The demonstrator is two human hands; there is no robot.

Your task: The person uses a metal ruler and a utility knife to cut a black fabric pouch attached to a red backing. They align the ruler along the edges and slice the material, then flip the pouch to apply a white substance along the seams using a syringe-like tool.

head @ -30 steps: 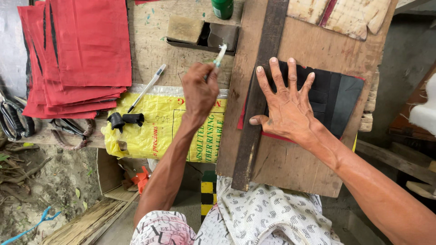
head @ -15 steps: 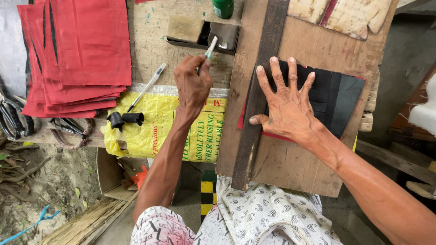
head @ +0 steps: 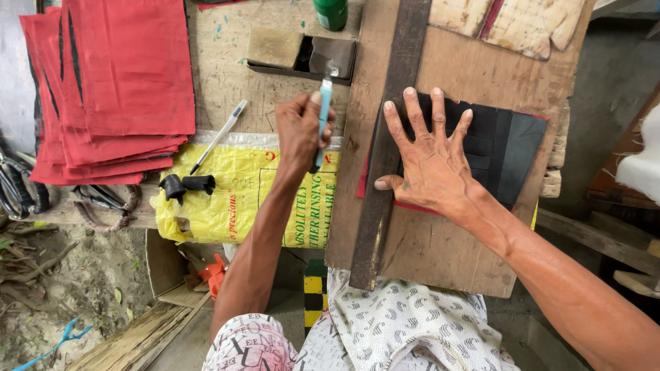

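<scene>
The left hand, fingers clamped on a blue-handled knife, has carried its blade up to the sharpening stone, left of the straightedge. The right hand, fingers splayed, keeps pinning the dark sheets right of it.

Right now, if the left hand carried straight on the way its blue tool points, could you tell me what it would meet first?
Most likely the dark tray on the bench: the left hand holds a blue tool pointing up the picture, its tip already at the tray's edge. Whether it touches, I cannot tell. The green bottle stands beyond.
</scene>
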